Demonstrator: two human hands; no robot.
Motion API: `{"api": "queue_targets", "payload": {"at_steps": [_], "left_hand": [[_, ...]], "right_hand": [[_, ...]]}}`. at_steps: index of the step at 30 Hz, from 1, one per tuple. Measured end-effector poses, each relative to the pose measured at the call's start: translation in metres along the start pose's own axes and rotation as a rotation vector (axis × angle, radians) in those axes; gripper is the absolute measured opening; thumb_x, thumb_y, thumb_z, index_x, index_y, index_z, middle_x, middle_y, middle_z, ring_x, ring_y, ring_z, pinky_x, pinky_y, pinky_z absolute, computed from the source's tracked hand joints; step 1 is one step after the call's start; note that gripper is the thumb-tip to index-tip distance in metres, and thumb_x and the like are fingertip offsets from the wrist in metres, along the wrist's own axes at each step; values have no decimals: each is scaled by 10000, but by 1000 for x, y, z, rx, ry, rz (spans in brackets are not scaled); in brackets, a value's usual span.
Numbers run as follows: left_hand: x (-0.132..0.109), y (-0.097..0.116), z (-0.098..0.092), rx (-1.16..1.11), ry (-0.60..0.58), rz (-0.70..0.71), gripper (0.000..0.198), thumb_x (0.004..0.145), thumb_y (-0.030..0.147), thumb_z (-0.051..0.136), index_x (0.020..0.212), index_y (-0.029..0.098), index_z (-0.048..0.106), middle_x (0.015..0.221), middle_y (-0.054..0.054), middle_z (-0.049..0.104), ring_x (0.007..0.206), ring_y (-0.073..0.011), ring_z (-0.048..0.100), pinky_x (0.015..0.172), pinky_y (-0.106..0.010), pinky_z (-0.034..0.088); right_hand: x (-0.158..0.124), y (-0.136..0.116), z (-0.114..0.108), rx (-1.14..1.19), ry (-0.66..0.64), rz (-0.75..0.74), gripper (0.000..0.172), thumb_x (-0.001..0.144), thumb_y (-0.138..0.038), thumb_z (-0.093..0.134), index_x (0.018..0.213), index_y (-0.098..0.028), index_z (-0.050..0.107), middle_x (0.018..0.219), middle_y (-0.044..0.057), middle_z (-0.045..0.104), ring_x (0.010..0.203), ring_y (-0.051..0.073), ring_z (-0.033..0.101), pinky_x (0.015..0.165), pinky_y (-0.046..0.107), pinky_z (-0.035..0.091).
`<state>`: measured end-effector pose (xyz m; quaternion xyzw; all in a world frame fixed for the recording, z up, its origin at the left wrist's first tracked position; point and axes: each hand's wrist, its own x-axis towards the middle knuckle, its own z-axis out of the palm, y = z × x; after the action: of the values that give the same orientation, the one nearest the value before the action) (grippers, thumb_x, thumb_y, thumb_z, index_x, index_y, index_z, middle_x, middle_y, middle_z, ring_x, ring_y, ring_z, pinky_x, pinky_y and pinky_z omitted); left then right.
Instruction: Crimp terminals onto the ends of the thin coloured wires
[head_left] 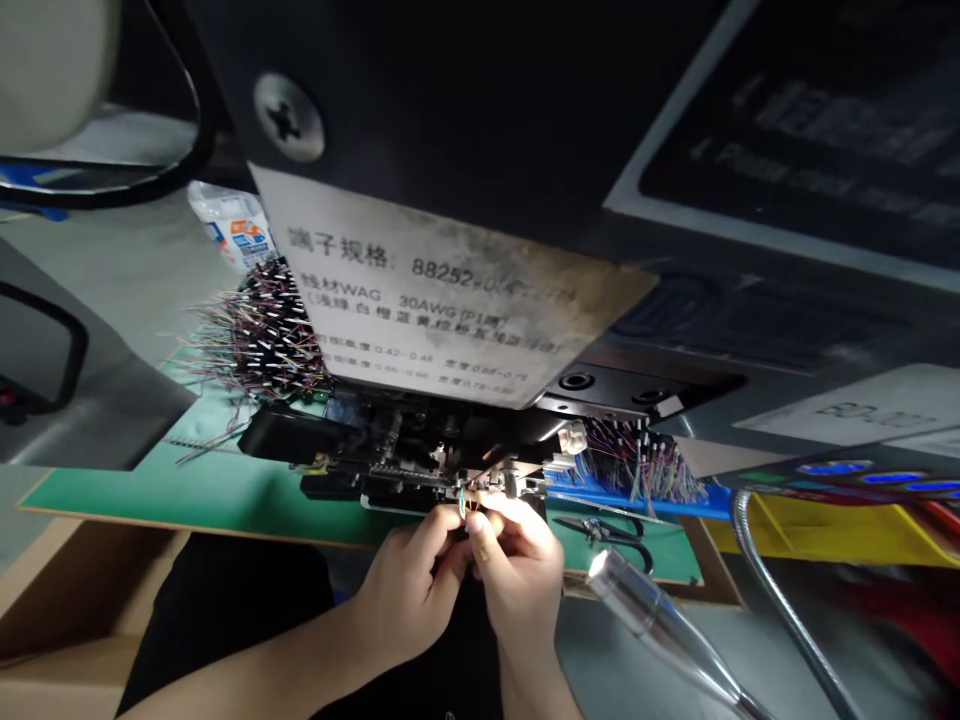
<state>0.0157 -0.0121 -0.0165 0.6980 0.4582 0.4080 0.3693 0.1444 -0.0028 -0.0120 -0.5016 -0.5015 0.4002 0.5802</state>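
1. Thin wires (463,503), green and orange showing, are at the clock's centre, at both hands' fingertips, just below the metal working parts (511,484) of the dark machine (465,130) at 12 o'clock.
2. Left hand (416,585), on the 8 o'clock side: narrow, thumb and fingers pinched on the wires.
3. Right hand (529,560), on the 4 o'clock side: likewise pinched; how the strands divide between the hands is hidden.
4. Work on these strands looks midway: they are held near the machine, but whether their ends are finished cannot be told.
5. One large wire bundle (259,340) lies at 10 o'clock, a second wire bundle (645,465) between 2 and 3; which is done and which is left, I cannot tell.
6. Snips (600,530) lie unheld at 3 o'clock on the green board (225,500).
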Motion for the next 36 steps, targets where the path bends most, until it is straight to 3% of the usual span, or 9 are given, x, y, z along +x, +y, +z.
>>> {"api": "queue_targets", "payload": {"at_steps": [6, 11, 18, 26, 31, 36], "left_hand": [[1, -1, 2, 42, 14, 44, 206, 932, 133, 458, 1081, 265, 509, 797, 20, 706, 676, -153, 685, 632, -231, 489], [0, 0, 3, 42, 13, 68, 238, 931, 117, 455, 1103, 270, 514, 830, 21, 711, 702, -145, 687, 654, -226, 494], [3, 2, -1, 22, -14, 21, 277, 924, 111, 447, 1142, 270, 507, 833, 29, 707, 714, -143, 694, 648, -220, 498], [3, -2, -3, 7, -38, 44, 195, 943, 130, 432, 1077, 242, 518, 783, 18, 690, 673, -141, 675, 629, -218, 489], [4, -1, -3, 30, -52, 46, 159, 945, 135, 441, 1027, 245, 521, 768, 29, 687, 681, -142, 682, 633, -216, 488], [4, 0, -4, 65, -81, 26, 178, 951, 150, 436, 1065, 256, 524, 801, 32, 706, 707, -157, 700, 636, -231, 498]], "right_hand": [[0, 2, -7, -51, -40, -13, 133, 837, -228, 702, 952, -253, 763, 587, -13, 610, 455, 116, 500, 422, 238, 429], [3, 2, -10, 13, -111, -10, 137, 841, -221, 697, 951, -268, 763, 527, -40, 578, 404, 96, 488, 406, 212, 432], [2, 4, -10, 20, -82, 64, 106, 857, -244, 685, 939, -236, 751, 560, -26, 602, 422, 110, 544, 410, 209, 459], [3, -6, -5, -39, -39, -12, 55, 842, -209, 690, 893, -196, 676, 470, -79, 490, 404, 85, 469, 430, 190, 432], [4, -8, -7, -22, -81, -18, 43, 859, -202, 659, 892, -199, 687, 469, -84, 465, 389, 84, 473, 410, 188, 417], [4, -7, -9, -93, -47, -71, 114, 848, -194, 655, 918, -204, 744, 550, -31, 584, 414, 100, 500, 401, 212, 432]]}}
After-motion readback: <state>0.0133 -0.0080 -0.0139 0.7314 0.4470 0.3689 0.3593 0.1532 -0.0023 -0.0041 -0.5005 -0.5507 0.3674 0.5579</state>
